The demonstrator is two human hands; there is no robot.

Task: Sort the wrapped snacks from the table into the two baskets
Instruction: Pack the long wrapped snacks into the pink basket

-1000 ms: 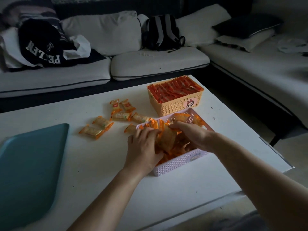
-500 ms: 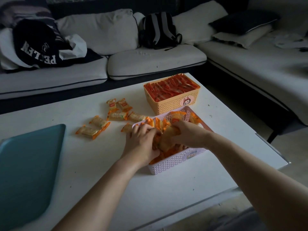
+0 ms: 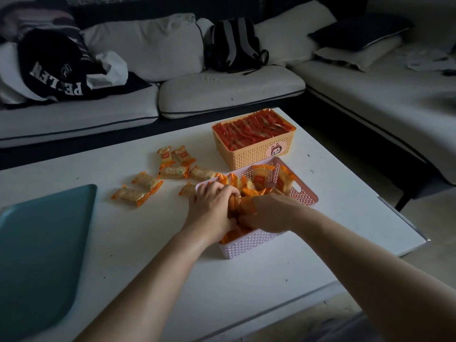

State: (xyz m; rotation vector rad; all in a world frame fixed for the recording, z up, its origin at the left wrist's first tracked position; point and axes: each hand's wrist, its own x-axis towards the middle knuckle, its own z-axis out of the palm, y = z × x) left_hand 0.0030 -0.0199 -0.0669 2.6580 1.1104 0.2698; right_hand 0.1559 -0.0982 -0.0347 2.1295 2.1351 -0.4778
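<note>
While both hands, the left hand [image 3: 213,206] and right hand [image 3: 269,213], clutched orange-wrapped snacks [image 3: 249,206] inside the pink basket [image 3: 246,245], seven loose packets [image 3: 148,181] lay just left. Two baskets stood touching; the orange basket [image 3: 254,154] held red packets, and bare table [image 3: 138,245] stretched to the teal tray [image 3: 39,243].

both hands [image 3: 214,206] in near basket [image 3: 249,245], among snacks there. second basket [image 3: 256,154] just behind, touching it. loose snacks [image 3: 148,183] on table [image 3: 148,255] left-behind hands. tray [image 3: 42,243] far left. backpack [image 3: 234,45] on sofa [image 3: 222,87] behind table.
</note>
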